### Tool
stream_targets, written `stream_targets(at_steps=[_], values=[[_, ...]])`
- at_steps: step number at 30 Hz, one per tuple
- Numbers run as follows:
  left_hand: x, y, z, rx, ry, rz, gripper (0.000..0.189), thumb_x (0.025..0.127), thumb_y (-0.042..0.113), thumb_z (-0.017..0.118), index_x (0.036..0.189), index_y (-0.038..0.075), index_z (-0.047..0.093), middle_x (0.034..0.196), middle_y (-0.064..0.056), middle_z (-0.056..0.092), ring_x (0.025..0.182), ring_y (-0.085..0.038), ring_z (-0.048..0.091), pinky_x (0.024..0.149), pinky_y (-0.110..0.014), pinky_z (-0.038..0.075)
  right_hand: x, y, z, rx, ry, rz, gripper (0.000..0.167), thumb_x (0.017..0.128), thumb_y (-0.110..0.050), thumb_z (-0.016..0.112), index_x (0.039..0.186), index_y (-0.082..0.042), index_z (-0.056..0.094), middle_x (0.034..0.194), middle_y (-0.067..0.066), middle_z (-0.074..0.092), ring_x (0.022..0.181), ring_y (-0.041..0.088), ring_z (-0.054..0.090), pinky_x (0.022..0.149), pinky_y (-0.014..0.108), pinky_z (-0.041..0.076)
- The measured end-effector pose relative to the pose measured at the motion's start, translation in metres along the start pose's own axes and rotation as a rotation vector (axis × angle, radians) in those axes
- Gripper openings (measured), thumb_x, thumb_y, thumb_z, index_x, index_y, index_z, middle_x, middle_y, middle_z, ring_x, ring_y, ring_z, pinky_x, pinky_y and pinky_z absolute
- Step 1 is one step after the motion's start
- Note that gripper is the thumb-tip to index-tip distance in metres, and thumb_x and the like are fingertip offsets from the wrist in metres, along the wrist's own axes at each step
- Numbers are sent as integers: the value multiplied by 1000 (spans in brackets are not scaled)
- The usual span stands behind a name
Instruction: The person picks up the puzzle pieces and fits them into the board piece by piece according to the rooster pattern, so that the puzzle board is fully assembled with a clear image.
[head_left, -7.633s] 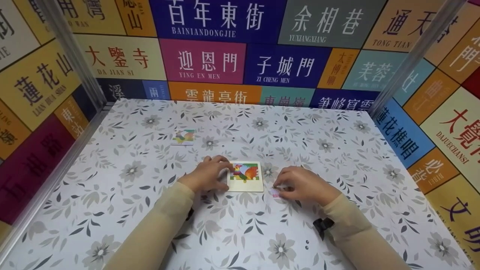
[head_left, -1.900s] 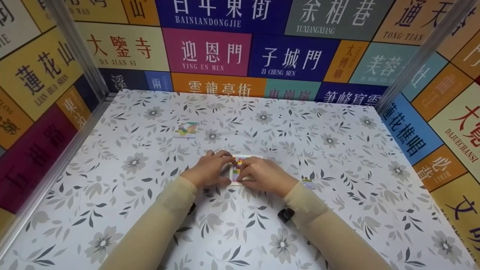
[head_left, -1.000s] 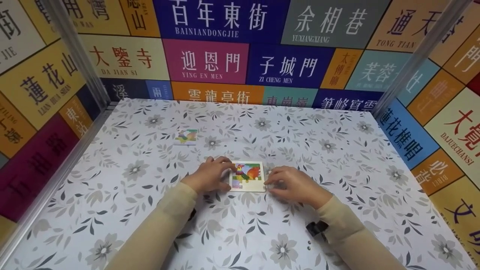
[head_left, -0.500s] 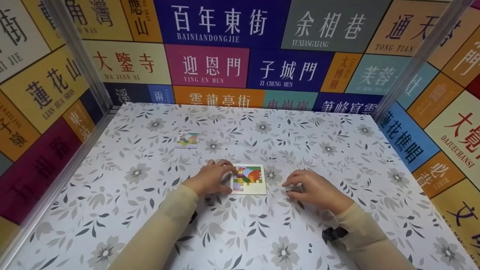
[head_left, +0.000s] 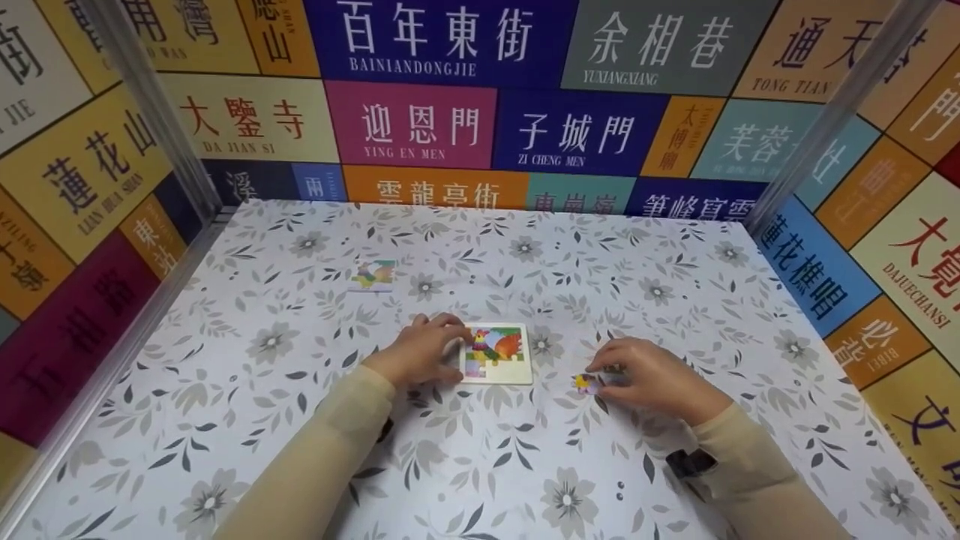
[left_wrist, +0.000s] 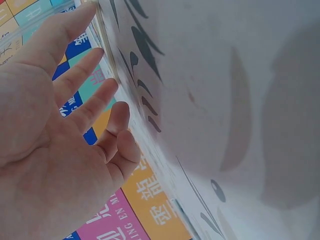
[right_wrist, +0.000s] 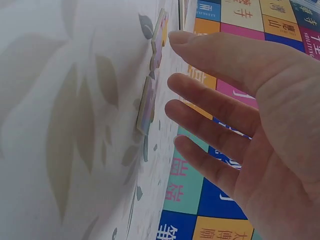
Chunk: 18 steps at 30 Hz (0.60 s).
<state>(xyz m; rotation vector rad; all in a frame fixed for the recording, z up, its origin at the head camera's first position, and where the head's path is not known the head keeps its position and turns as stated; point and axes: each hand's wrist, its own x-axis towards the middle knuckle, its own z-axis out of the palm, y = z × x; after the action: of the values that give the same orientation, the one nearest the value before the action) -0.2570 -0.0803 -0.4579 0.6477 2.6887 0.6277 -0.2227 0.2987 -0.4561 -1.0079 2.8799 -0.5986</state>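
A small jigsaw puzzle [head_left: 496,348] with a rooster picture lies in a cream tray [head_left: 510,376]. A lilac piece fills its lower left, and bare tray shows at the lower right. My left hand [head_left: 422,351] holds the tray's left edge, thumb at the near corner and fingers farther up; its last fingers bend in the left wrist view. To the right, my right hand [head_left: 651,377] hovers beside a loose yellow and purple puzzle piece [head_left: 583,383]. The right wrist view shows its fingers spread, apart from flat puzzle pieces [right_wrist: 146,104] on the table.
Farther back on the left lies a matching rooster picture card [head_left: 372,275]. A floral cloth covers the table [head_left: 495,465]. Walls with colourful street-name panels [head_left: 412,124] rise behind and at both sides, with clear edge strips at the corners.
The lilac piece has gone from beside the right hand into the tray's lower left. The right hand has drawn back rightward from the tray to the loose piece. The left hand stays put.
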Motion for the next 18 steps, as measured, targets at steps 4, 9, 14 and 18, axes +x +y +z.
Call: stream_targets(at_steps=[4, 9, 14, 18], values=[[-1, -1, 1, 9, 24, 44, 51, 85, 26, 85, 133, 26, 66, 154, -3, 48, 131, -36, 43, 109, -56, 40, -2, 0, 2, -12, 7, -5, 22, 84, -20, 86, 105, -19, 81, 108, -6, 73, 102, 17, 67, 92, 41, 54], [-1, -1, 1, 25, 30, 67, 51, 86, 26, 85, 134, 23, 65, 154, -6, 48, 129, -37, 44, 109, -57, 40, -1, 1, 3, -26, -3, -15, 20, 85, -22, 86, 104, -21, 81, 108, -7, 73, 102, 15, 66, 92, 40, 54], [0, -1, 1, 12, 23, 49, 52, 86, 26, 84, 134, 25, 66, 154, -4, 48, 133, -37, 43, 111, -56, 38, 1, 2, 5, -43, 7, -41, 19, 83, -17, 86, 102, -20, 82, 105, -6, 74, 100, 16, 68, 91, 40, 55], [-1, -2, 1, 5, 18, 37, 52, 86, 26, 84, 134, 25, 66, 154, -3, 48, 132, -36, 43, 111, -55, 39, 2, 1, 7, -43, 17, -65, 16, 83, -15, 86, 98, -20, 83, 101, -6, 74, 96, 14, 68, 89, 38, 57]])
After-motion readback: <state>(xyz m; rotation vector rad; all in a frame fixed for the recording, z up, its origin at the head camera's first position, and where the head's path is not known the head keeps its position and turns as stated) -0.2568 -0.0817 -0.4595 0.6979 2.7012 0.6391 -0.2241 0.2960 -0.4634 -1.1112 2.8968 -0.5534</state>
